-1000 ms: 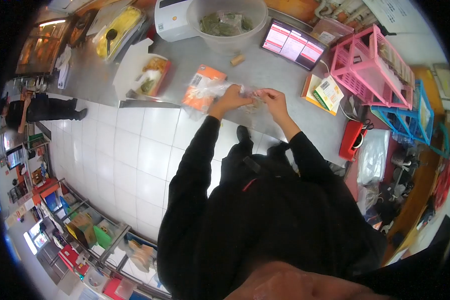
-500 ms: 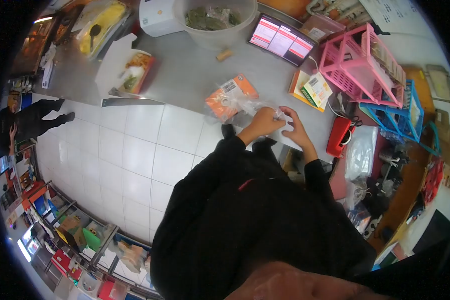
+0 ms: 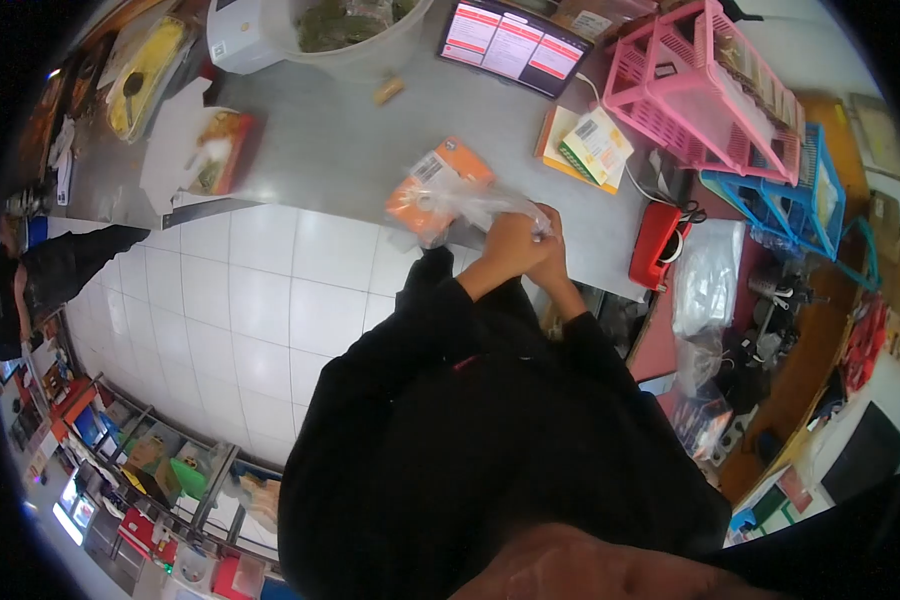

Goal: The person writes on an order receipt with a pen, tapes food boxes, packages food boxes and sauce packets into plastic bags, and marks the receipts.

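Note:
An orange box [image 3: 445, 167] with a white label lies on the steel counter inside a clear plastic bag [image 3: 478, 205]. The bag's gathered neck stretches right to my hands at the counter's near edge. My left hand [image 3: 510, 248] is closed around this neck. Pressed against it on the right, my right hand [image 3: 550, 252] has its fingers curled in at the bag's end. Exactly what the right fingertips pinch is partly hidden behind the left hand.
An open food box [image 3: 225, 150] stands left on the counter [image 3: 320, 130]. Behind are a plastic tub [image 3: 370, 60] and a tablet [image 3: 515, 48]. To the right are small cartons [image 3: 595, 145], a red tape dispenser [image 3: 656, 245] and a pink basket [image 3: 710, 100].
My right hand, apart with spread fingers before, has closed in against my left hand at the bag's neck. The whole view has shifted, and the person at far left has moved.

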A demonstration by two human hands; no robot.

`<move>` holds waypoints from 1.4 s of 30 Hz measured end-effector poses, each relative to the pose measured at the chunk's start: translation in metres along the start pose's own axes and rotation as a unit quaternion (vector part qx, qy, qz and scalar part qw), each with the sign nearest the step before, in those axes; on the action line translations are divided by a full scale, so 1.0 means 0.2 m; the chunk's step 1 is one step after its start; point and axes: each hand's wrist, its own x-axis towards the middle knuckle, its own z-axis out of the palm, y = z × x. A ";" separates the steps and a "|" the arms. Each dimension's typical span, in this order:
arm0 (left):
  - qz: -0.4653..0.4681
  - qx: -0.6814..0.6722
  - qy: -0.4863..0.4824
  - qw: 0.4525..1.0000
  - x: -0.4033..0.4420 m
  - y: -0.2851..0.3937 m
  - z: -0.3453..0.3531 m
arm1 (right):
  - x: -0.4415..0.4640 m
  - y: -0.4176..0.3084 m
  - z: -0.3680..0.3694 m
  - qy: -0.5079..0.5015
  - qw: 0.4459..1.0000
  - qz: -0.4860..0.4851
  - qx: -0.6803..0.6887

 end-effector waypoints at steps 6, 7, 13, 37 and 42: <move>0.030 -0.042 -0.025 0.998 0.05 0.07 0.09 | 0.04 0.04 -0.21 0.025 0.983 -0.127 -0.132; 0.018 -0.040 -0.044 0.998 0.06 0.12 0.11 | 0.05 -0.02 -0.32 -0.015 0.981 -0.106 -0.162; 0.016 -0.038 -0.084 0.996 0.10 0.18 0.27 | 0.37 0.13 -1.08 0.133 0.968 -0.032 -0.211; -0.056 -0.097 -0.115 0.987 0.15 0.16 0.32 | 0.83 0.66 -1.30 0.293 0.900 0.093 -0.310; -0.066 -0.043 -0.117 0.990 0.17 0.15 0.31 | 0.80 0.67 -1.28 0.385 0.893 -0.011 -0.235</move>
